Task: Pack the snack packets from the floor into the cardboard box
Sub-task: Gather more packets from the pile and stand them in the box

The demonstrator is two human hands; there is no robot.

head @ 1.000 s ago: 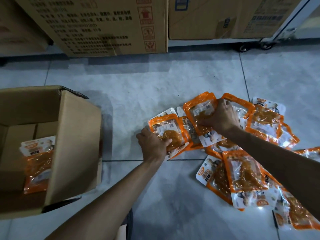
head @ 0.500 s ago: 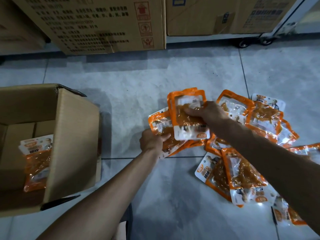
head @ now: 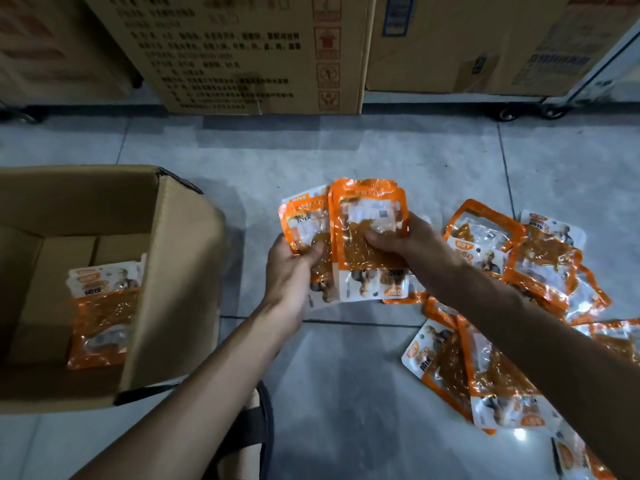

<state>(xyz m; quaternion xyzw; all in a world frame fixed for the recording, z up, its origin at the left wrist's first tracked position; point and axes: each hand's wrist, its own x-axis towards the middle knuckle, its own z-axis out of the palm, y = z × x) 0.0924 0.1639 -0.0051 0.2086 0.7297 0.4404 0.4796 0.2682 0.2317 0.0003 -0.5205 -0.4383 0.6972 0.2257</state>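
Both hands hold orange-and-white snack packets above the tiled floor, side by side in the middle of the view. My left hand (head: 291, 271) grips a small stack of packets (head: 304, 220). My right hand (head: 401, 240) pinches another packet (head: 367, 233) that overlaps the left stack. The open cardboard box (head: 173, 271) stands on the floor at the left, with a few packets (head: 104, 313) lying flat inside it. Several more packets (head: 540, 265) lie scattered on the floor at the right, partly under my right forearm.
Large printed cartons (head: 242, 53) stand along the far edge of the floor, one on a wheeled cart (head: 509, 112). My sandalled foot (head: 252, 431) shows under my left forearm. Bare grey tiles (head: 346, 393) lie between the box and the scattered packets.
Both hands have lifted their packets off the floor and brought them together toward the left. The right-hand packet now overlaps the left-hand stack.
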